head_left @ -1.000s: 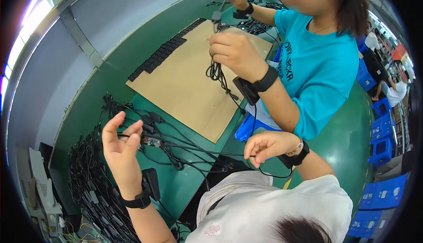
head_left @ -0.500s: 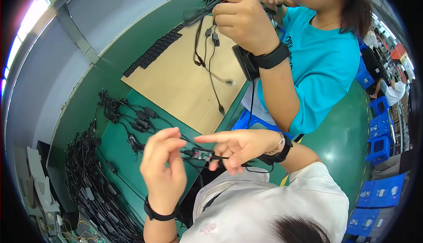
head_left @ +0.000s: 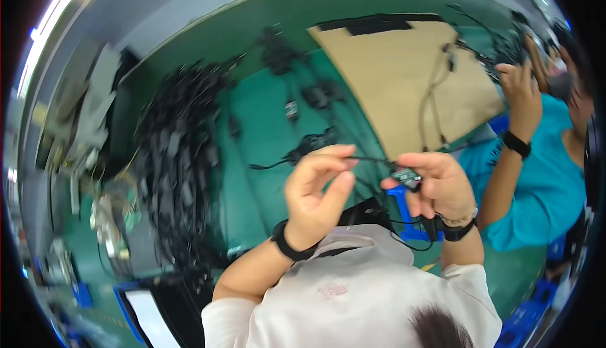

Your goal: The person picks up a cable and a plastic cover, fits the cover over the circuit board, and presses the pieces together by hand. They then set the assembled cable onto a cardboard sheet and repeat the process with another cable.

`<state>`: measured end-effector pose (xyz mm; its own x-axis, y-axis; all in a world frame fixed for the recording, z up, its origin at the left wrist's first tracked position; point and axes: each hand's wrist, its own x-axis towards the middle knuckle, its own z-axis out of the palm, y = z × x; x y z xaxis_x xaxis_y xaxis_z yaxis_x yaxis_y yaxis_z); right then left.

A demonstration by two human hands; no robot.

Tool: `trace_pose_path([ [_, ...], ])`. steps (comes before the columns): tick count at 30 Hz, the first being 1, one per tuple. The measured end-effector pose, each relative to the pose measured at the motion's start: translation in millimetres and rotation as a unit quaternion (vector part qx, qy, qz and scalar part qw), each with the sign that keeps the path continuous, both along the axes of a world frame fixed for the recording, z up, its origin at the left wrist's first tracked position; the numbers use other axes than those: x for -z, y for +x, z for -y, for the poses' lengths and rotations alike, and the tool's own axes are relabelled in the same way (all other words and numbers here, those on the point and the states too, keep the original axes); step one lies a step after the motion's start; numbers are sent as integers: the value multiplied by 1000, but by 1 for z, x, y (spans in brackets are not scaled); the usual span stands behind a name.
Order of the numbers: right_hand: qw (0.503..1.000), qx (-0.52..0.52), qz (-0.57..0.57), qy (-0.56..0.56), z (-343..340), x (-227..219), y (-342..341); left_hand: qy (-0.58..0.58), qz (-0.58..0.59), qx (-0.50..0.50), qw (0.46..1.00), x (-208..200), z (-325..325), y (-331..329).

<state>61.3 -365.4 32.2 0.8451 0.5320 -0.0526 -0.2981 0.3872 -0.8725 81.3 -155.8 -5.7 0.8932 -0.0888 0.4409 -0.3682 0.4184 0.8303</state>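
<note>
Between the thumb and fingers of my right hand (head_left: 445,187) sits a small circuit board (head_left: 406,177) in an open black housing. A thin black cable (head_left: 372,158) runs from it toward my left hand (head_left: 315,193). My left fingertips are closed on that cable, the thumb a little below. Just beyond my left hand lies a bundle of black cable parts (head_left: 312,143) on the green table (head_left: 252,121). Another cable with a bare board (head_left: 291,109) rests farther off.
A big heap of black cables (head_left: 177,165) covers the table's left side. At the far right lies a tan board (head_left: 391,76) with cables and a row of black pieces (head_left: 379,23). A co-worker in a blue shirt (head_left: 524,177) works at the right. A blue stool (head_left: 404,209) shows below my hands.
My view has swung to the left, so the heap and tan board sit differently. My hands have drawn apart, with the circuit board now at my right fingers and the cable stretched between.
</note>
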Motion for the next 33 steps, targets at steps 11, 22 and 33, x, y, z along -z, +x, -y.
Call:
trace_pose_path([
  [11,987,17,2,161,-2,11,11,-97,-253,117,955,-3,-21,9],
  [22,997,-29,18,-63,-37,28,15,-61,-277,95,954,-23,-41,76],
  [33,991,68,82,-86,-74,46,18,-31,-396,186,899,-31,17,-24],
])
